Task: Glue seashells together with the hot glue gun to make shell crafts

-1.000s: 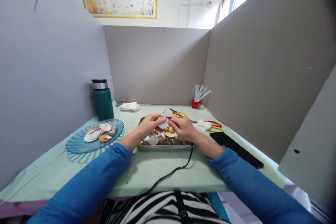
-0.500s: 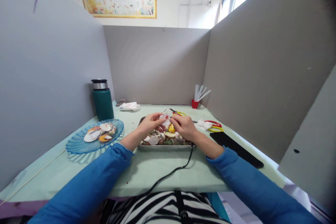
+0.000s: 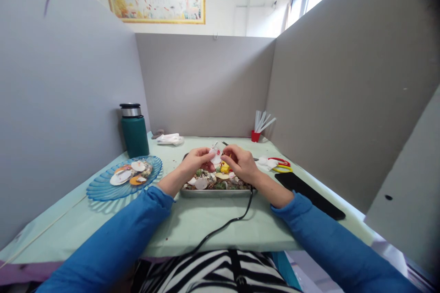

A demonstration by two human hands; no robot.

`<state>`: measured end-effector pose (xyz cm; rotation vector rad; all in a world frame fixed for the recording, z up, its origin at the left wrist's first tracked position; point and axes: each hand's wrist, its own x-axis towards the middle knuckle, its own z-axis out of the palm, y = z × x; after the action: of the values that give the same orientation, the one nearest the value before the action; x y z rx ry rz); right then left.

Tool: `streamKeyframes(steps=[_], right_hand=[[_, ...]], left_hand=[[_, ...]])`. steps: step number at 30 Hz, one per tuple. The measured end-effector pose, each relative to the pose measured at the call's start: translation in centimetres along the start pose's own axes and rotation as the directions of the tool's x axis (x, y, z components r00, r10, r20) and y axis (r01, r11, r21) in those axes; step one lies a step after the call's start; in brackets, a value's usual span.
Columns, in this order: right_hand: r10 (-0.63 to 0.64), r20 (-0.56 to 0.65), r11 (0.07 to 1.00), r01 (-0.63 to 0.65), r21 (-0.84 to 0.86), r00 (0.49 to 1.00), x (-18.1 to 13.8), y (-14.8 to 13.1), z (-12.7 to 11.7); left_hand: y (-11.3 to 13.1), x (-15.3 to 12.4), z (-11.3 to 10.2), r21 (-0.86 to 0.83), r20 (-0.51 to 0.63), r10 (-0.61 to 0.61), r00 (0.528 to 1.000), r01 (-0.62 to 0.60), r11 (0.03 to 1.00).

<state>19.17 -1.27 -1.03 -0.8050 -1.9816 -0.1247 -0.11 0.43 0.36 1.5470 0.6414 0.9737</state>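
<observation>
My left hand [image 3: 198,161] pinches a white shell [image 3: 216,155] between thumb and fingers above the tray. A small red spot shows on the shell's face. Just right of it is my right hand [image 3: 239,161], its thumb and forefinger a little apart, with nothing I can make out between them. Below both hands lies a metal tray [image 3: 216,193] filled with shells, small stones, green bits and a yellow piece [image 3: 225,167]. A pale thing behind the fingers is mostly hidden.
A blue glass plate [image 3: 99,189] with several shells is on the left, near a green bottle [image 3: 134,135]. On the right are scissors [image 3: 283,163], a black mat [image 3: 309,194] and a red cup [image 3: 255,136] of white sticks. A black cable [image 3: 223,226] crosses the front.
My right thumb and forefinger have come apart and moved slightly off the shell. The left hand stays nearly in place, and the shell has turned a little.
</observation>
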Motion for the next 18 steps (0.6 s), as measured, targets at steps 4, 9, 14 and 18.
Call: streamKeyframes(steps=[4, 9, 14, 18], right_hand=[[-0.096, 0.0, 0.994, 0.095, 0.06, 0.995, 0.12, 0.11, -0.02], [-0.217, 0.074, 0.976, 0.214, 0.047, 0.973, 0.26, 0.25, 0.1], [-0.151, 0.129, 0.989, 0.151, 0.011, 0.98, 0.2, 0.57, 0.39], [-0.072, 0.128, 0.995, 0.079, -0.053, 0.989, 0.14, 0.76, 0.55]], left_hand=[[0.36, -0.23, 0.29, -0.032, 0.021, -0.034, 0.999, 0.035, 0.999], [0.32, -0.4, 0.44, -0.038, 0.092, -0.089, 0.992, 0.093, 0.995], [-0.31, 0.06, 0.26, 0.004, 0.037, -0.136, 0.99, 0.136, 0.991], [-0.16, 0.19, 0.18, 0.061, -0.096, -0.035, 0.995, 0.041, 0.997]])
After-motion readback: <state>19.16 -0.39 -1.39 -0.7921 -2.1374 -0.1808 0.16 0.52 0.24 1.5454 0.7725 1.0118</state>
